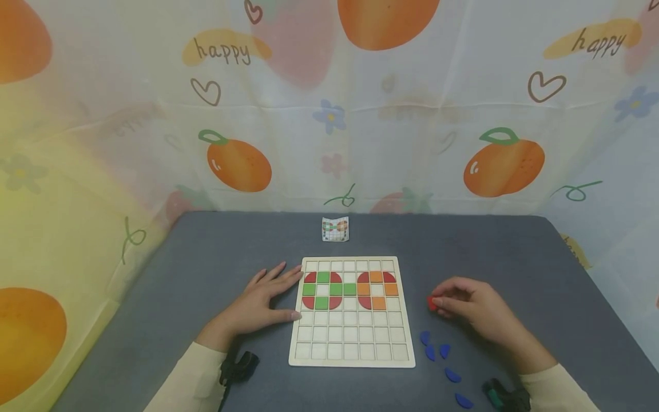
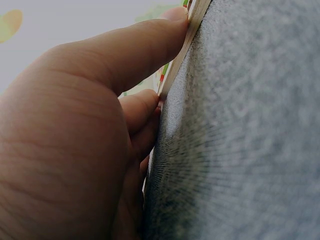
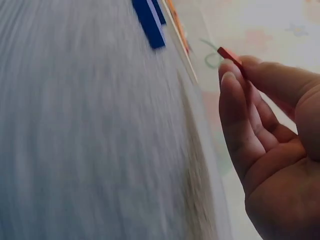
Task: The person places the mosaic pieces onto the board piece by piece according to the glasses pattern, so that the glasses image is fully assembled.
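A pale wooden grid board [image 1: 352,363] lies on the grey table, with coloured pieces set in its upper rows. Green squares [image 1: 322,277] and red rounded-corner pieces ring a bare cell on the left. Orange squares [image 1: 376,276] with red rounded pieces [image 1: 389,277] form a similar shape on the right. My left hand [image 1: 265,300] is spread, its thumb and fingertips touching the board's left edge. To the right of the board, my right hand [image 1: 471,300] pinches a small red piece [image 3: 231,55] between thumb and fingers, seemingly just above the table.
Several blue rounded pieces [image 1: 453,375] are scattered between the board and my right forearm. Behind the board stands a small card [image 1: 335,229] printed with a coloured grid pattern. A fruit-patterned cloth [image 1: 288,114] hangs along the table's far edge.
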`<state>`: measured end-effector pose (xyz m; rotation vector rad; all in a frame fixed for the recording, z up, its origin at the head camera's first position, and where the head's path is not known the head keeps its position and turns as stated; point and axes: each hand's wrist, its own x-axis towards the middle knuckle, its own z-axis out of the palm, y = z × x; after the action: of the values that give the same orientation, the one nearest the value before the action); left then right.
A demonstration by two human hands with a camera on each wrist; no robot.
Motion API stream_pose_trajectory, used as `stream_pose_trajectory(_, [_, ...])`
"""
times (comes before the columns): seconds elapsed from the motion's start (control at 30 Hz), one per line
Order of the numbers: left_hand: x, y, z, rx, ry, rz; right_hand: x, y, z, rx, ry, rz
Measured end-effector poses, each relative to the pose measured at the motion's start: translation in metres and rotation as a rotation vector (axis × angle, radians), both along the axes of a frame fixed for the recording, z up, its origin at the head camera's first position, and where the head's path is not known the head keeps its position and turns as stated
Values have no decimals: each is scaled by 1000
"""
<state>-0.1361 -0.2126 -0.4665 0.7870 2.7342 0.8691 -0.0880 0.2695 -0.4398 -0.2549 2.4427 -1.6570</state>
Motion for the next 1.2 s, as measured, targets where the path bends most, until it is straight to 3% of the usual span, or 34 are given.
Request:
stream_pose_trajectory(0.27, [0,0,1,8,3,-6,-8,-28,-7,-87,-31,38])
stream_pose_trajectory(0.87, [1,1,2,-6,3,0,-16,-68,-14,93,10,16])
stream_pose_trajectory(1.2, [0,1,0,-10,3,-7,-14,-67,-13,91,14,-13])
